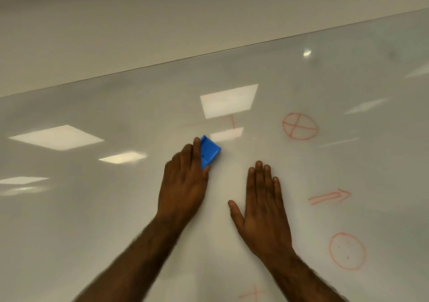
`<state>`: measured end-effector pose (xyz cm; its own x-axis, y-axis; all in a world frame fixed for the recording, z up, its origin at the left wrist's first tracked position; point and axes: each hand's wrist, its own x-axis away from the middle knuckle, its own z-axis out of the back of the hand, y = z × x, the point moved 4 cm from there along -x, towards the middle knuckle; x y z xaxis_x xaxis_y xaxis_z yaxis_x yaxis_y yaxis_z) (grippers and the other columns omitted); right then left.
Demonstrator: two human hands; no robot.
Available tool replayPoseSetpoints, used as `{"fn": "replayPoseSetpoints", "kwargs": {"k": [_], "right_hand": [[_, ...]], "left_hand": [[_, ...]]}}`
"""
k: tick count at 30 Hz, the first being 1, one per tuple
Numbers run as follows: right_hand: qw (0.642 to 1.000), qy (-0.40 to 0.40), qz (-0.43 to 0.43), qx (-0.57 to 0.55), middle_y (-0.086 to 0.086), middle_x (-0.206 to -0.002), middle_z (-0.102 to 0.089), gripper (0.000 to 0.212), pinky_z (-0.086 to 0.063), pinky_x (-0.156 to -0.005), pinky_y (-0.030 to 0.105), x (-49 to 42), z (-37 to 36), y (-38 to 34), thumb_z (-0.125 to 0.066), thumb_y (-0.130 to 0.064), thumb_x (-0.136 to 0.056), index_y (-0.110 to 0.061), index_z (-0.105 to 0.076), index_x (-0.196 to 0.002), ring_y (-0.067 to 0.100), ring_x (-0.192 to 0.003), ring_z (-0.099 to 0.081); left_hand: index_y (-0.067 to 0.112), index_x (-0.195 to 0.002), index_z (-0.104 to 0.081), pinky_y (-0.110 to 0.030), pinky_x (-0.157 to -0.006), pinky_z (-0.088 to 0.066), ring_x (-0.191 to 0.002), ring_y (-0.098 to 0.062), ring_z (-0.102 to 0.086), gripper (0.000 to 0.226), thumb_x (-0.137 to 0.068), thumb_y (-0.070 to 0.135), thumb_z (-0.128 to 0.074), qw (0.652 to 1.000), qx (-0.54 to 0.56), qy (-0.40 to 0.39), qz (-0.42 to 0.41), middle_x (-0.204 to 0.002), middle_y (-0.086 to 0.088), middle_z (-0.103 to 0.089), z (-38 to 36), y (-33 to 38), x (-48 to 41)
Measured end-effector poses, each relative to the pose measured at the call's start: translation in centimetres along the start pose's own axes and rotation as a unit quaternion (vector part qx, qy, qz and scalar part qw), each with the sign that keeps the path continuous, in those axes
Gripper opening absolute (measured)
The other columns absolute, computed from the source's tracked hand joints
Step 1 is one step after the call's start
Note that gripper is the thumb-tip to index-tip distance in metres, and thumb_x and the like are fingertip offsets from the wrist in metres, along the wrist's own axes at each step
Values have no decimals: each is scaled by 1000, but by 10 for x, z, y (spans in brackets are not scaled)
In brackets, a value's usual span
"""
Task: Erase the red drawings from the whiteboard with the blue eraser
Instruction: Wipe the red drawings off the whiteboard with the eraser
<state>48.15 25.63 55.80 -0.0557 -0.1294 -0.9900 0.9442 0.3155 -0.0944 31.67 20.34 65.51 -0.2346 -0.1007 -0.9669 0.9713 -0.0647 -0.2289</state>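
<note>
My left hand point(184, 183) presses the blue eraser point(209, 152) against the whiteboard point(92, 208), fingers wrapped over its left side. My right hand point(262, 204) lies flat on the board with fingers spread, a little to the right of the eraser. Red drawings sit to the right: a circle with a cross inside point(300, 126), a double-line arrow point(329, 196), a plain circle point(347, 251) and a plus sign point(254, 293) at the bottom edge. Faint red line remnants point(232, 121) lie just above and right of the eraser.
The board's top edge point(209, 53) runs diagonally across the view, with plain wall above it. Bright reflections of ceiling lights point(228, 100) lie on the glossy surface and partly wash out the faint red lines.
</note>
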Motion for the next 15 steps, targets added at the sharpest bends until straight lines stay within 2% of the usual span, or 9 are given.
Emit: {"fn": "replayPoseSetpoints", "kwargs": {"k": [2,4,8,10,13,15], "right_hand": [[1000,-3,-19,0,18,-171,0,88,-14,-126,47,1,2,0,-32,-59,-101,-1,-7,-162,31,-158,-2],[1000,-5,-21,-5,17,-171,0,88,-13,-125,47,2,2,-1,-33,-59,-101,-1,-8,-162,30,-158,-3],[1000,0,-22,-5,18,-170,-3,85,-13,-125,46,1,4,0,-33,-57,-102,0,-11,-161,30,-158,-4],[1000,-2,-22,-7,18,-170,-3,85,-12,-125,46,1,5,-2,-33,-57,-102,0,-11,-161,30,-158,-4],[1000,-14,-25,-3,18,-170,-1,85,-11,-125,46,0,6,0,-31,-58,-102,0,-9,-161,30,-158,-2],[999,-19,-28,-3,19,-170,0,85,-12,-125,46,0,6,0,-31,-57,-102,0,-9,-161,31,-158,-1]], "left_hand": [[11,-162,-16,-49,-113,-42,-133,-37,-51,66,-107,43,-34,999,9,-14,-39,-154,-19,-44,-1,4,-6],[6,-161,-21,-54,-111,-42,-129,-42,-51,64,-107,36,-40,999,-7,1,-38,-151,-24,-45,2,-8,-38],[3,-162,-21,-53,-105,-38,-123,-44,-46,63,-109,32,-38,999,-25,9,45,-148,-24,-42,13,-33,-113],[4,-162,-20,-53,-105,-39,-123,-42,-46,63,-109,34,-37,999,-18,15,48,-148,-22,-42,13,-29,-117],[8,-162,-19,-52,-109,-39,-126,-40,-47,64,-108,35,-40,999,4,1,-35,-151,-21,-41,4,2,-79],[10,-160,-23,-48,-103,-48,-118,-34,-54,64,-107,39,-40,993,8,-8,-117,-145,-18,-49,-2,23,-40]]}}
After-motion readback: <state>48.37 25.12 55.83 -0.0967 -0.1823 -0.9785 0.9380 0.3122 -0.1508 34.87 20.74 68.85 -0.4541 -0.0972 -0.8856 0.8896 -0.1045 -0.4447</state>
